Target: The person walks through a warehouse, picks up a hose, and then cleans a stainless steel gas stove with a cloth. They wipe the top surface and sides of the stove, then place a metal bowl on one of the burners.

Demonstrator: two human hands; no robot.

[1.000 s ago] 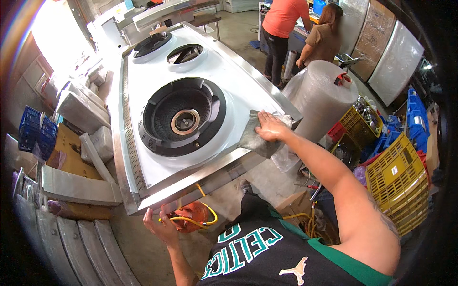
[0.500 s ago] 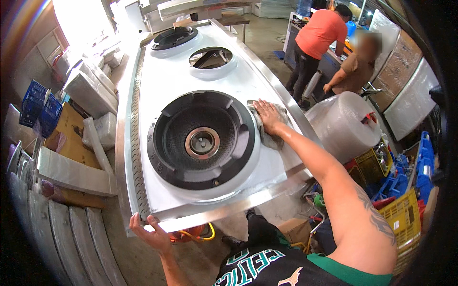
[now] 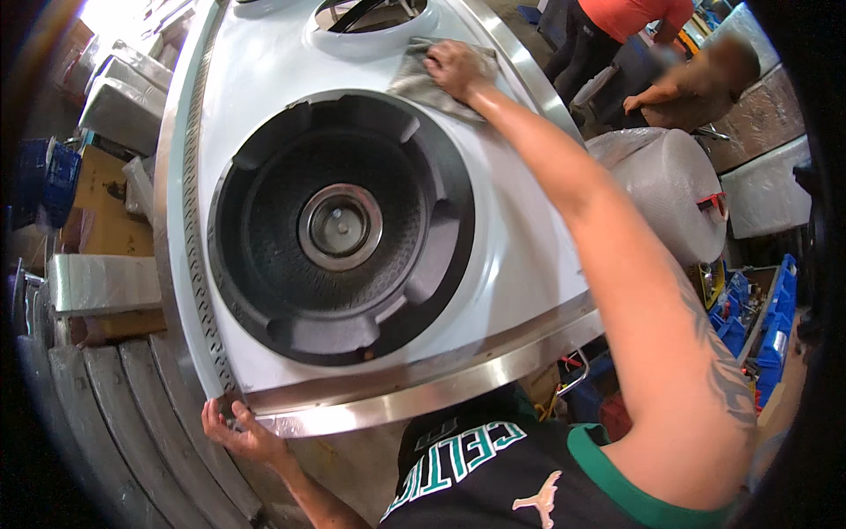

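A large stainless steel stove top (image 3: 520,225) stretches away in front of me. Its near black burner ring (image 3: 414,300) is a wide bowl with a metal burner head (image 3: 342,227) at its centre. My right hand (image 3: 458,70) presses a crumpled grey cloth (image 3: 427,93) onto the surface beyond the ring, on its right, fingers curled into the fabric. At the near left corner, my left hand (image 3: 242,432) grips the steel rim, thumb and fingers around the edge. A round opening (image 3: 357,35) lies farther back, partly cut off by the picture's top.
A slotted strip (image 3: 194,220) runs along the stove's left side. Right of it stands a big roll of bubble wrap (image 3: 661,194), with blue bins (image 3: 771,344) nearer me. Two people (image 3: 696,84) are at the far right. Wrapped panels (image 3: 115,397) line the left floor.
My right hand has moved the cloth away from me and leftward across the surface, its fingers now more curled. My left hand stays at the corner. The view has tilted down and closer.
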